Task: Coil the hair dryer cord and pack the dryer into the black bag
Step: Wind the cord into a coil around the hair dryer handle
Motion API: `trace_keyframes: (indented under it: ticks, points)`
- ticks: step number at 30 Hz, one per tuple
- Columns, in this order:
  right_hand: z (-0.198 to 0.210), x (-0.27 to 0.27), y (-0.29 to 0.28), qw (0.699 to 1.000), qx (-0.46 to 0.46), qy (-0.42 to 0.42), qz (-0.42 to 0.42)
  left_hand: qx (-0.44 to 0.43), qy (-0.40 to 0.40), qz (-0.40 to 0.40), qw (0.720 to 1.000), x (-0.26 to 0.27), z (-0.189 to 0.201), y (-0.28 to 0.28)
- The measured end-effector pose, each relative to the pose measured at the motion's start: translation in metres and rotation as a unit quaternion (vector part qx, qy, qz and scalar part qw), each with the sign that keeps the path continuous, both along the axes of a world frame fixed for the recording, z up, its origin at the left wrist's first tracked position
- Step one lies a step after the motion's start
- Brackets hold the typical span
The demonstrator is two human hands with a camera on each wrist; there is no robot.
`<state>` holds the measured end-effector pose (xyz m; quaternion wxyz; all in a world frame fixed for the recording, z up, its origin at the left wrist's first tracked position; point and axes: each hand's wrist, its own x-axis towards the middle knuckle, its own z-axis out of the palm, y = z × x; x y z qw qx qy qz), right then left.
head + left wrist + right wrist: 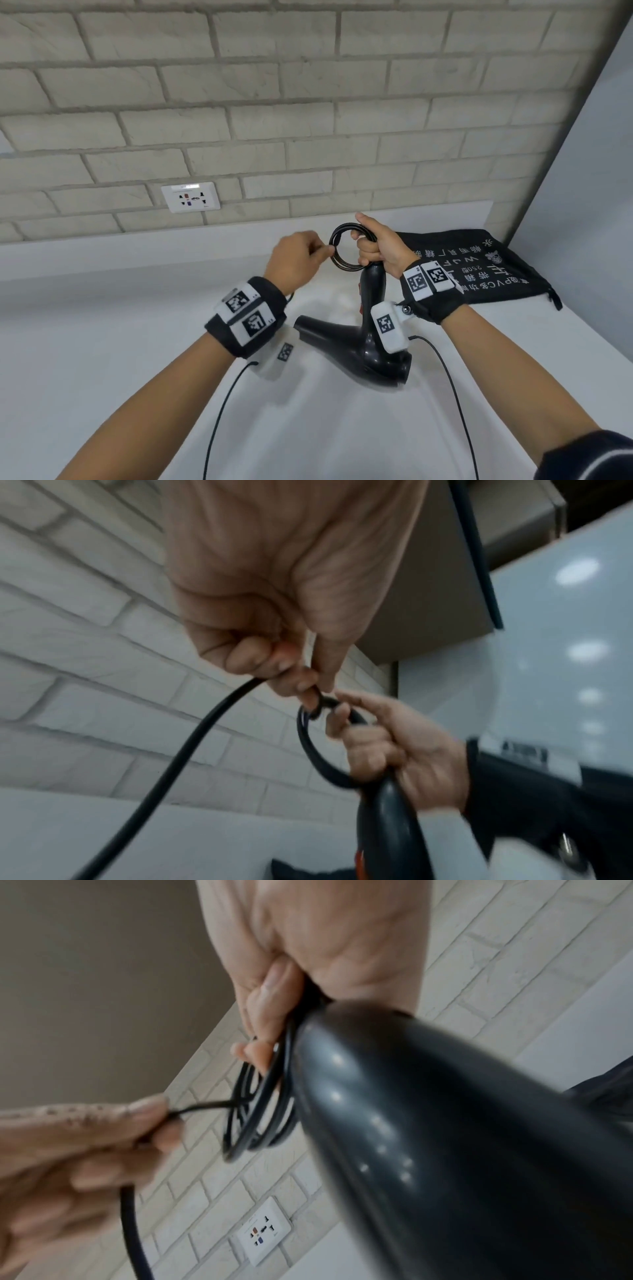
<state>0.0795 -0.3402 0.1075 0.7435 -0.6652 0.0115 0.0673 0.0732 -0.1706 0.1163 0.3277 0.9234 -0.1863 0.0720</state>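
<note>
A black hair dryer [370,339] hangs nozzle-left above the white counter, its handle pointing up. My right hand [376,245] grips the top of the handle [428,1123] together with several loops of the black cord [340,246]. My left hand [301,260] pinches the cord [192,753] at the left side of the coil, and the free length trails down out of the left wrist view. The black bag [479,270] with white lettering lies flat on the counter to the right, behind my right wrist.
A white brick wall runs along the back with a white wall socket [190,197] at the left. The white counter [102,342] ends at a pale wall on the right. Thin black cables [219,411] hang from both wrist cameras.
</note>
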Motion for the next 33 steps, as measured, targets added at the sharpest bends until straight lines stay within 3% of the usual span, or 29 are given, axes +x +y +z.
trace_keyframes:
  ticks: [5,10,14,21,26,30,33]
  points:
    - [0.003,-0.004,0.007,0.999,-0.026,-0.013,0.025,-0.180,-0.014,-0.073,0.981,0.011,0.030,0.021]
    - [0.006,-0.008,0.010,0.995,-0.075,-0.023,0.056,-0.308,0.025,-0.033,0.950,0.025,0.020,0.023]
    - [0.006,-0.008,0.011,0.992,-0.096,-0.029,0.071,-0.338,0.067,0.016,0.939,0.038,-0.004,0.023]
    - [0.005,-0.002,0.008,0.995,-0.076,-0.009,0.065,-0.338,0.050,0.020,0.940,0.041,-0.016,0.024]
    - [0.002,-0.001,-0.001,0.998,-0.025,0.004,0.057,-0.327,0.124,0.051,0.935,0.042,-0.047,0.040]
    - [0.002,-0.001,-0.011,0.998,0.015,0.017,0.052,-0.183,0.218,0.018,0.958,0.044,-0.085,0.049]
    - [0.003,-0.004,-0.015,0.997,0.034,0.027,0.058,-0.038,0.201,-0.028,0.978,0.050,-0.104,0.048]
